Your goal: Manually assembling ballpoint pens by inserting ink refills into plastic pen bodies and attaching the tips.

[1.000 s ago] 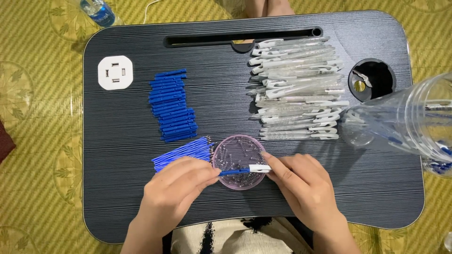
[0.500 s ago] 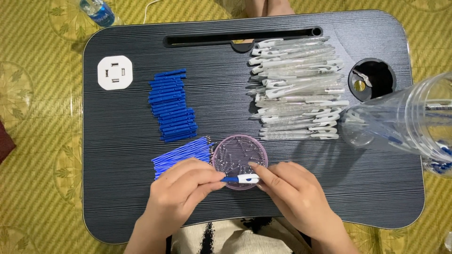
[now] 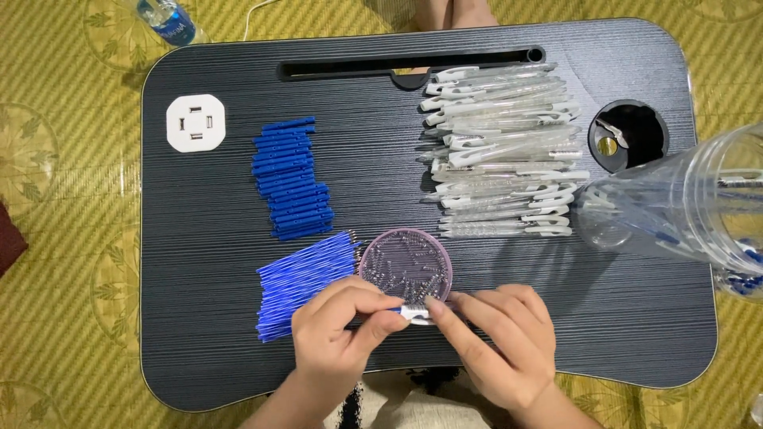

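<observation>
A: What are the hands doing at this moment?

B: The left hand (image 3: 338,334) and the right hand (image 3: 501,342) meet at the near edge of the dark surface (image 3: 199,334). Their fingers (image 3: 373,306) pinch one small part, blue at one end and white at the other (image 3: 412,311), just in front of the round pink dish (image 3: 405,266). Both hands are closed on it; neither is spread wide.

A: And how much of the work looks finished?

B: Judging by what lies about, most of it is still ahead. A long row of clear pen barrels with white clips (image 3: 501,151) sits at the far right of the surface, seemingly untouched. A stack of short blue caps (image 3: 290,179) lies left of centre, and a fan of thin blue refills (image 3: 306,282) lies just beside the dish, touching its left side.

A: What is in the dish?

B: Many tiny shiny pieces, possibly springs; they are too small to tell.

A: Any finished pens?

B: A clear plastic jar (image 3: 683,210) lies on its side at the right edge. Something blue shows within, but I cannot tell what it is.
</observation>
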